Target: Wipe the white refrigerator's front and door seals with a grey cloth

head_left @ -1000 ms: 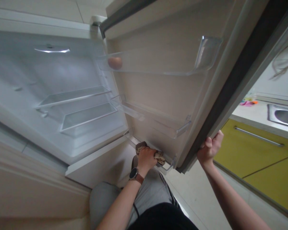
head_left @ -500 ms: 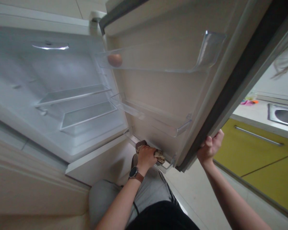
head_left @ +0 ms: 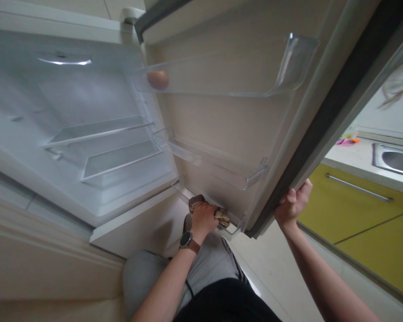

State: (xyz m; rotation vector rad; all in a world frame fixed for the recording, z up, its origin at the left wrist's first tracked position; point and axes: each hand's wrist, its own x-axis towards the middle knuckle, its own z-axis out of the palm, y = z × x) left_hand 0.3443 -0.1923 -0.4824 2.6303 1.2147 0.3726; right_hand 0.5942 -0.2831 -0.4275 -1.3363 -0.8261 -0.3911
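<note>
My left hand [head_left: 203, 219], with a watch on its wrist, is closed around a bunched brown patterned cloth [head_left: 223, 217]. It is at the lowest clear door shelf [head_left: 237, 229] of the open fridge door [head_left: 221, 120]. Fingers wrapped round the door's outer edge, my right hand [head_left: 293, 205] grips that door near its lower corner. Higher on the door, a brown egg [head_left: 158, 79] sits at the hinge end of the top clear shelf [head_left: 248, 85]. A middle clear shelf [head_left: 218, 167] holds nothing that I can see.
On the left is the lit fridge interior [head_left: 87, 94] with two glass shelves [head_left: 121, 157]. A white drawer front [head_left: 137, 219] lies below it. At right are a yellow cabinet [head_left: 362, 214], a counter with a metal sink [head_left: 398, 158] and a pink cloth [head_left: 346, 141].
The view has shifted slightly, so the fridge and counter sit a little higher and further left. Both hands keep their hold, on the cloth and on the door edge.
</note>
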